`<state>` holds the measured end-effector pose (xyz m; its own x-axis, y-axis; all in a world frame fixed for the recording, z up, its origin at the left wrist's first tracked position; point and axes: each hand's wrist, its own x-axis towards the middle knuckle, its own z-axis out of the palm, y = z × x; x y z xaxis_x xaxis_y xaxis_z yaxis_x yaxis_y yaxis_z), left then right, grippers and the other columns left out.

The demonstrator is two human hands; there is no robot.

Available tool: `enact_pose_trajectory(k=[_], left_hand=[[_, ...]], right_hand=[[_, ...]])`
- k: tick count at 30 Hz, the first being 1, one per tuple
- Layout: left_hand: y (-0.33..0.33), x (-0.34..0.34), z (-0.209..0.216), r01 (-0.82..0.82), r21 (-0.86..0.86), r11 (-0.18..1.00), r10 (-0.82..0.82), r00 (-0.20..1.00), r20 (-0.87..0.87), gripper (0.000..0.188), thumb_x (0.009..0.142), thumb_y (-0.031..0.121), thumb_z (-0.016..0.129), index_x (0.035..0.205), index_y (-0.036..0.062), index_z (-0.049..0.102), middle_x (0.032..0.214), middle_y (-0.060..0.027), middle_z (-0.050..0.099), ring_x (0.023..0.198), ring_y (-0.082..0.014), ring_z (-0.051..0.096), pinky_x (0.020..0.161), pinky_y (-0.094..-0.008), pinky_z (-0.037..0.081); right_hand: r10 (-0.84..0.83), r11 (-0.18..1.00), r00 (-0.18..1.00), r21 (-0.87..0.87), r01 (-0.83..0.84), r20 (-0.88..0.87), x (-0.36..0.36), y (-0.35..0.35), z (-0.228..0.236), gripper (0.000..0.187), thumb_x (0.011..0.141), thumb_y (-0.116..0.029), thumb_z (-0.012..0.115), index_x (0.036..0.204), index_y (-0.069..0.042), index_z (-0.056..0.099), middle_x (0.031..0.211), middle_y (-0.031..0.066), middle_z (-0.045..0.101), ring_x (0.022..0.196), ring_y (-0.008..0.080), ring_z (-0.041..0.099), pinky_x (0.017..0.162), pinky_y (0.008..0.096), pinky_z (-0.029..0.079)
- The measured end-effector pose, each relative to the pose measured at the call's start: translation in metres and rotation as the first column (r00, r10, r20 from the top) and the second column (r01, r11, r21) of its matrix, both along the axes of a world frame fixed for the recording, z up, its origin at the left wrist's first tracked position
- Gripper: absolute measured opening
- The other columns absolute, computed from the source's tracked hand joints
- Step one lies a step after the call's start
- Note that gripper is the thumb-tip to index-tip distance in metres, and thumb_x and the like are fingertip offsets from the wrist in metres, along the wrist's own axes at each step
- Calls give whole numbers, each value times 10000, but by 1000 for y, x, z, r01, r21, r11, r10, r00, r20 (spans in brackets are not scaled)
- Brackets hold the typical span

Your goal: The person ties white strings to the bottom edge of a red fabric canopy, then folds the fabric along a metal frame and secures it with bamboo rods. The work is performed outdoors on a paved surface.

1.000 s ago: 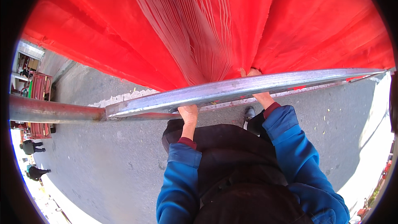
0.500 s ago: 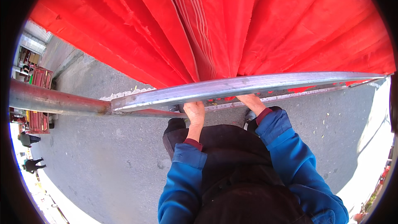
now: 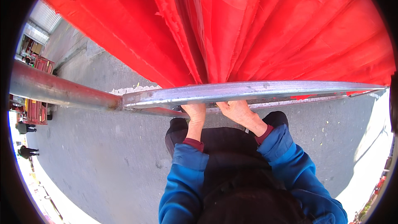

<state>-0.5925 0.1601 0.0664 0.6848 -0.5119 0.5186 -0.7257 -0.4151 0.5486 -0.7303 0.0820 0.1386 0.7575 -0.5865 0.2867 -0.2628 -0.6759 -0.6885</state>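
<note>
A broad red cloth [image 3: 265, 37] hangs in deep folds on the far side of a flat silver metal bar [image 3: 257, 88]. My left hand [image 3: 196, 115] reaches under the bar, so its fingers are hidden. Just to its right, my right hand [image 3: 240, 114] has bent, closed fingers, partly covered by the same bar. Whatever they grip is out of sight. The folds of the cloth draw together just beyond the two hands. Blue sleeves with dark red cuffs cover both forearms.
A round metal pipe [image 3: 62, 87] joins the bar from the left. Lower down runs a thinner rail [image 3: 298, 101]. Grey pavement [image 3: 112, 161] lies below. At the far left are a red vehicle [image 3: 36, 110] and two people, one a person in dark clothes [image 3: 27, 152].
My right hand has moved left, close to my left hand, and more of it shows below the bar. The cloth folds have bunched and shifted. The view has tilted slightly.
</note>
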Motion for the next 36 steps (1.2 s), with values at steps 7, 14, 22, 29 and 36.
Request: enact_pose_trajectory(k=[7, 14, 22, 29, 36], left_hand=[[-27, -27, 3, -113, -593, 797, -317, 758, -570, 96, 799, 107, 670, 773, 33, 614, 724, -116, 623, 687, -282, 591, 605, -405, 450], [-33, -35, 14, 134, -157, 978, -131, 991, 31, 114, 752, 133, 696, 745, 43, 626, 673, -133, 608, 643, -349, 591, 568, -458, 430], [-31, -31, 3, 139, -200, 970, -159, 983, -87, 155, 773, 160, 654, 800, 8, 642, 743, -164, 631, 697, -390, 601, 635, -479, 454], [-7, -2, -27, 69, -436, 897, -381, 618, -687, 163, 852, 73, 583, 964, -35, 631, 925, -128, 651, 885, -241, 594, 832, -359, 451], [-10, -2, -50, -12, -531, 847, -462, 477, -747, 308, 907, 197, 588, 1103, -40, 583, 1034, -102, 629, 974, -211, 561, 898, -336, 431]], right_hand=[[-44, 972, 958, 235, -25, 282, 43, -3, 17, 406, 797, -170, 710, 1127, -25, 521, 825, 130, 614, 768, 272, 612, 654, 390, 485], [-246, 954, 968, 186, 234, 44, 37, -27, 16, 319, 831, -261, 693, 968, -34, 516, 797, 171, 619, 735, 328, 639, 611, 426, 473], [11, 983, 994, 179, -31, 108, 25, -44, 9, 248, 888, -157, 622, 1088, -13, 587, 861, 107, 662, 807, 155, 641, 716, 293, 513], [26, 993, 976, 103, -50, 218, 21, -40, -3, 367, 876, -88, 617, 1231, -33, 539, 910, 89, 642, 881, 155, 624, 781, 274, 508], [-42, 994, 985, 104, 25, 167, 28, -32, -5, 276, 808, -159, 667, 1049, -49, 590, 909, 151, 647, 822, 321, 627, 699, 400, 493]])
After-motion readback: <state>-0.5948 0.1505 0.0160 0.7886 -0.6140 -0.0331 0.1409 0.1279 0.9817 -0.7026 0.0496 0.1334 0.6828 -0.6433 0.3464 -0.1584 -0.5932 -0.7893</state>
